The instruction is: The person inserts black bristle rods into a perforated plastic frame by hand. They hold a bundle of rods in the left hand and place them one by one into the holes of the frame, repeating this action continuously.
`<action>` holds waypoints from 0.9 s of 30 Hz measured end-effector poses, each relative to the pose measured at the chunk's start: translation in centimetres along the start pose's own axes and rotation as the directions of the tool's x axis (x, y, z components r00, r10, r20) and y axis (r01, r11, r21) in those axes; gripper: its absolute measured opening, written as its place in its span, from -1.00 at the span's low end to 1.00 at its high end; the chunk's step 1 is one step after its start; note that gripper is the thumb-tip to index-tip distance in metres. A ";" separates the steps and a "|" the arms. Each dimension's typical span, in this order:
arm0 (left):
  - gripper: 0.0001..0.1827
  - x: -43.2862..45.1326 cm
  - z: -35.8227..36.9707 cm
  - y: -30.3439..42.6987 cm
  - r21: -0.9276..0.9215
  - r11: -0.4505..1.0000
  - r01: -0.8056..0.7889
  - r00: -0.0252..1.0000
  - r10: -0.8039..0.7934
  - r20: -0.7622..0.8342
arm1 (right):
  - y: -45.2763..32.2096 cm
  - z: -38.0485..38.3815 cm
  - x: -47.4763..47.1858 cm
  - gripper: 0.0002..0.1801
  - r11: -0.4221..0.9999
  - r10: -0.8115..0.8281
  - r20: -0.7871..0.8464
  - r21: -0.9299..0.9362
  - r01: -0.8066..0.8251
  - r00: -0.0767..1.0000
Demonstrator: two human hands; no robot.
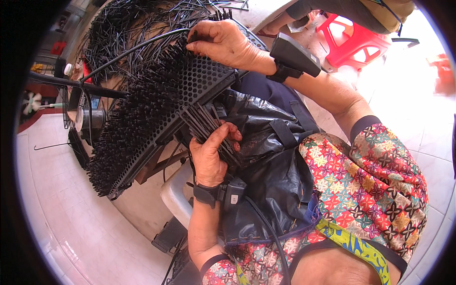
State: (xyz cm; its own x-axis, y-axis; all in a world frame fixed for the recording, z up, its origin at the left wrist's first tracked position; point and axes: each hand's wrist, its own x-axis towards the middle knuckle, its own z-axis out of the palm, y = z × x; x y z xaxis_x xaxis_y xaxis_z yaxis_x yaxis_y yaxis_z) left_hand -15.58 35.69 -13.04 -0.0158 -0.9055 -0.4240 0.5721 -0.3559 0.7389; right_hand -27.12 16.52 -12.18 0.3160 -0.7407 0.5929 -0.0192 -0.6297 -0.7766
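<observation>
Before me a long black perforated panel (pixel 203 76) lies tilted. Dense black bristle-like tufts (pixel 139 114) stand over its left part, while bare round holes show along its right side and lower edge. My left hand (pixel 213 149) is closed around a bundle of thin dark strips (pixel 203 123), whose ends fan out at the panel's near edge. At the panel's upper part, my right hand (pixel 217 42) pinches a small dark piece (pixel 193 36) between thumb and fingers, close to the tufts. Whether that piece touches the panel cannot be told.
A large heap of black strips (pixel 117 39) lies behind the panel. A thin metal rod (pixel 131 53) and a dark bar (pixel 103 91) cross at the left, near a wire spool (pixel 89 118). Another person's arm (pixel 281 23) and a red plastic stool (pixel 352 42) are at the upper right.
</observation>
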 end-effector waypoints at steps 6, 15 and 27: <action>-0.86 0.2 -0.2 -0.2 0.000 1.000 0.013 1.000 -0.013 0.005 | -1.3 0.1 1.3 -0.76 0.938 -0.023 0.154 -0.337 0.075 0.988; -0.83 0.3 -0.5 -0.5 -0.026 0.999 0.032 0.999 -0.031 0.031 | -2.0 1.8 2.3 -0.83 0.840 -0.145 0.209 -0.490 0.231 0.967; -0.83 0.5 -0.6 -0.7 -0.056 0.995 0.082 0.996 -0.079 0.051 | -1.3 1.9 1.9 -0.89 0.757 -0.245 0.415 -0.482 0.441 0.876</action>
State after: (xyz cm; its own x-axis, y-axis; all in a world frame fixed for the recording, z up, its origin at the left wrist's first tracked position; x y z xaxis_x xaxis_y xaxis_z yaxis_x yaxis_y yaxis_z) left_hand -15.52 35.65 -14.08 -0.1029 -0.8850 -0.4541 0.6137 -0.4158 0.6712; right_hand -24.71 16.38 -10.41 0.6753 -0.3972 0.6215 -0.3327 -0.9161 -0.2239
